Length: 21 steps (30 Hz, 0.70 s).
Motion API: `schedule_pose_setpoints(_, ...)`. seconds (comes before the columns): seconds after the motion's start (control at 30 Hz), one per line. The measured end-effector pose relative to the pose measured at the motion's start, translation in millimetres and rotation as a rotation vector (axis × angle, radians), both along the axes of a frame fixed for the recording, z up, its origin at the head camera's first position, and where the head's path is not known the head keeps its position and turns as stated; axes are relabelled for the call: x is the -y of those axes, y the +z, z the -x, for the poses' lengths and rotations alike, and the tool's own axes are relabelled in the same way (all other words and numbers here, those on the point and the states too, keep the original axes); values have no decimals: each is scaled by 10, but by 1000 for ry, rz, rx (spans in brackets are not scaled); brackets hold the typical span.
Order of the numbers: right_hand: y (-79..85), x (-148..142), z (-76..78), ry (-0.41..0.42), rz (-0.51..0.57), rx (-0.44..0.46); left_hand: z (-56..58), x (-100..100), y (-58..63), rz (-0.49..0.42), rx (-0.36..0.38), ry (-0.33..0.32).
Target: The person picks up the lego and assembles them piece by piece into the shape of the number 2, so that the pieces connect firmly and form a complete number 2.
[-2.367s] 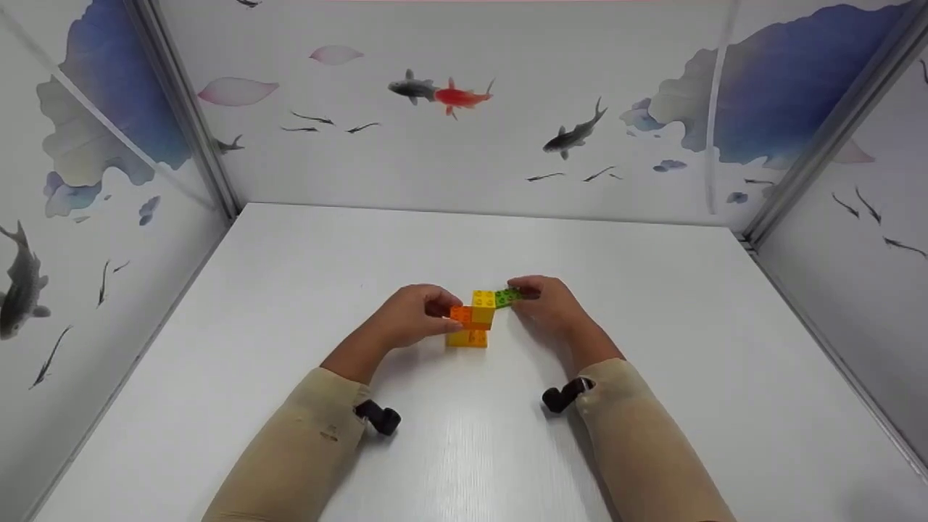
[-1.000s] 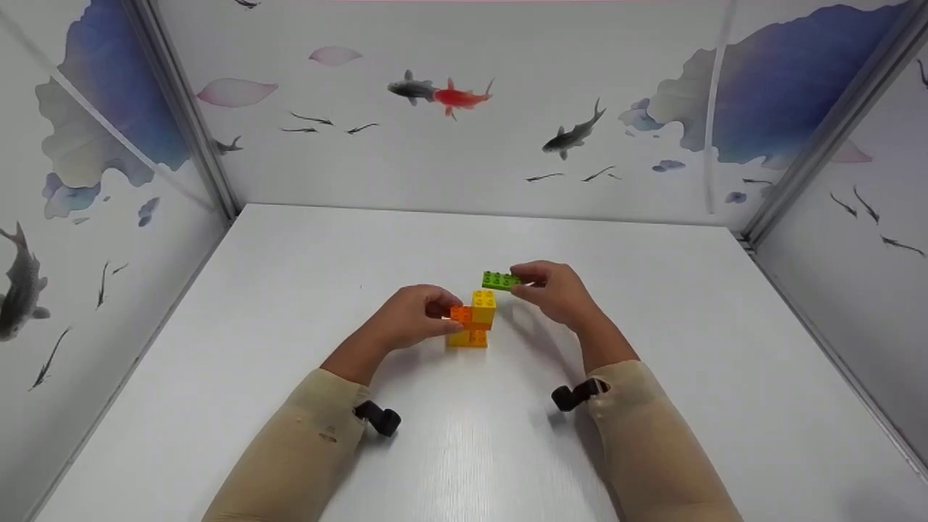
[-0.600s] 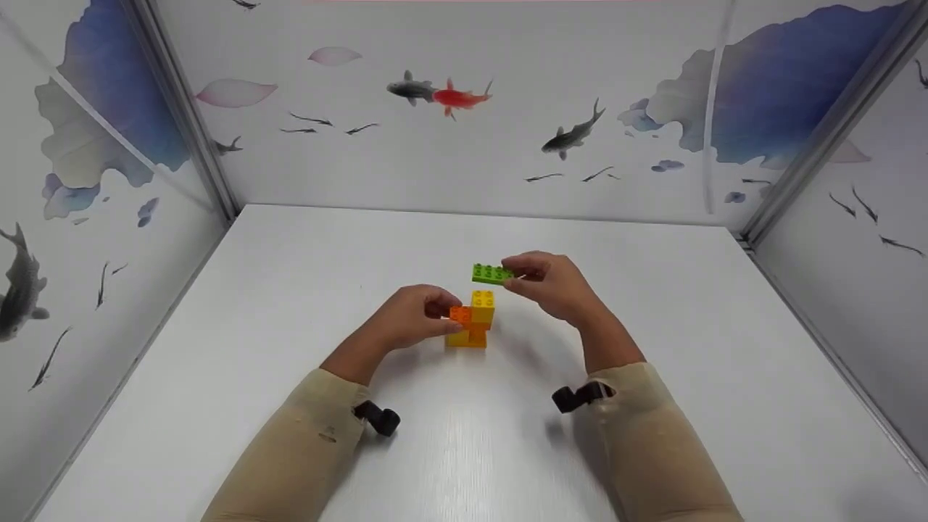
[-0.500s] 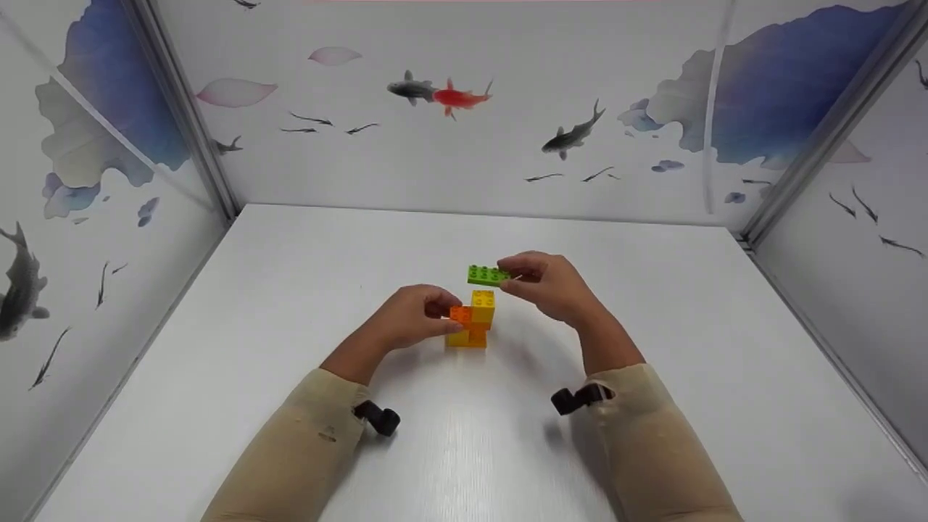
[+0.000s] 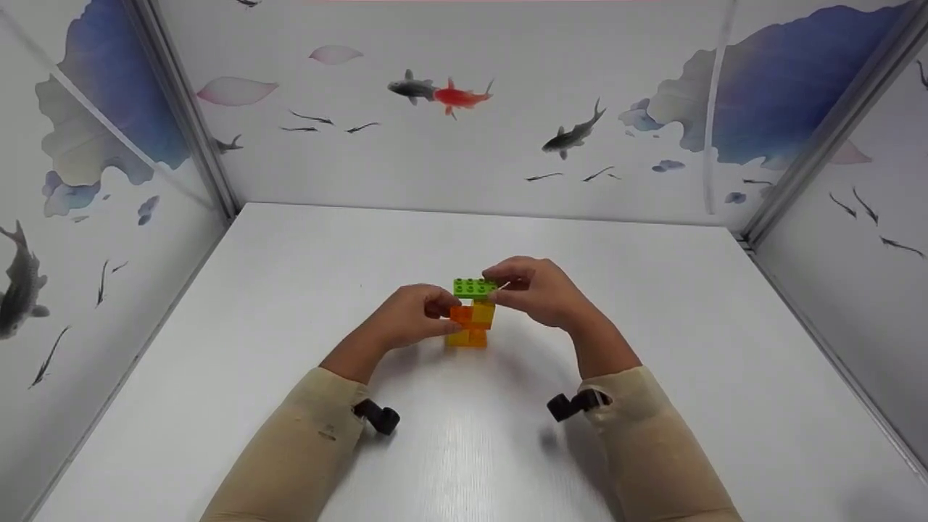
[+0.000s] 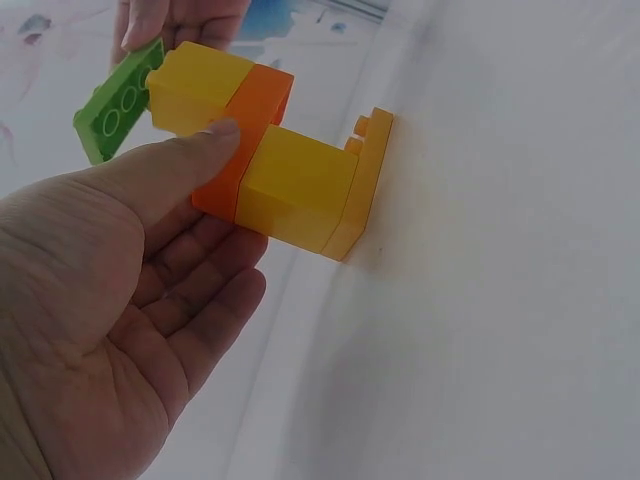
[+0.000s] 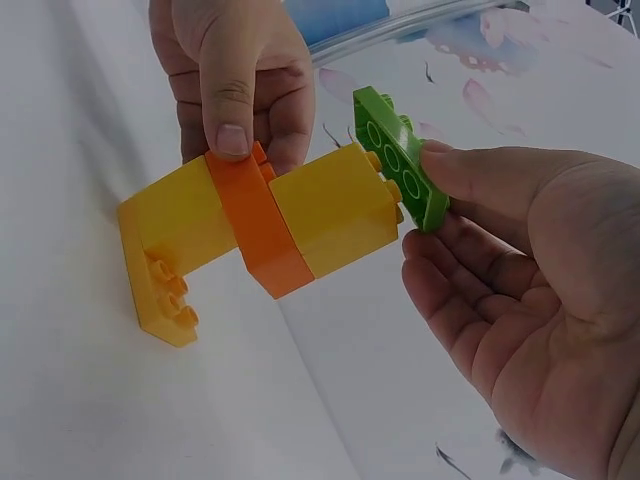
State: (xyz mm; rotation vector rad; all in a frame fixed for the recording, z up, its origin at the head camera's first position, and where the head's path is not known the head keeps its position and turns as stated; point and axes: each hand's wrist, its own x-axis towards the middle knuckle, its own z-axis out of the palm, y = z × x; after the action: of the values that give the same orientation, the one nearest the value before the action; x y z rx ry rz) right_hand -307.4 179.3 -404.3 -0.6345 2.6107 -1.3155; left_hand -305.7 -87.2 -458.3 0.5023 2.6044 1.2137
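A small tower of toy building bricks stands on the table. Its yellow-orange base plate (image 7: 140,280) carries a lower yellow brick (image 7: 190,215), then an orange brick (image 7: 255,225), with an upper yellow brick (image 7: 335,215) on top. My left hand (image 5: 417,315) pinches the orange brick between thumb and fingers. In my right hand (image 5: 540,293) a flat green brick (image 5: 470,288) is pinched at its right end. It sits slightly tilted at the studs of the upper yellow brick, overhanging to the left, with its hollow underside showing in both wrist views.
The white table (image 5: 290,254) spreads around the tower. Walls painted with fish and petals (image 5: 464,145) enclose its back and sides. A black wrist camera sticks out from the left sleeve (image 5: 290,442) and another from the right sleeve (image 5: 652,442).
My right hand has lifted the green brick from beside the tower, carried it left, and lowered it onto the top studs. My left hand has stayed on the orange brick.
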Motion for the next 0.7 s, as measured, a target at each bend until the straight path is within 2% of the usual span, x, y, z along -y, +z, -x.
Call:
schedule_pose_setpoints(0.23, -13, 31, -4, 29, -20, 13, -1, -3, 15, -6, 27, 8)
schedule_pose_setpoints(0.47, -28, 8, -7, 73, -10, -27, 5, -7, 2, 2, 11, 10)
schedule_pose_setpoints(0.7, 8, 12, -24, 56, -65, -29, 2, -12, 4, -1, 23, 24)
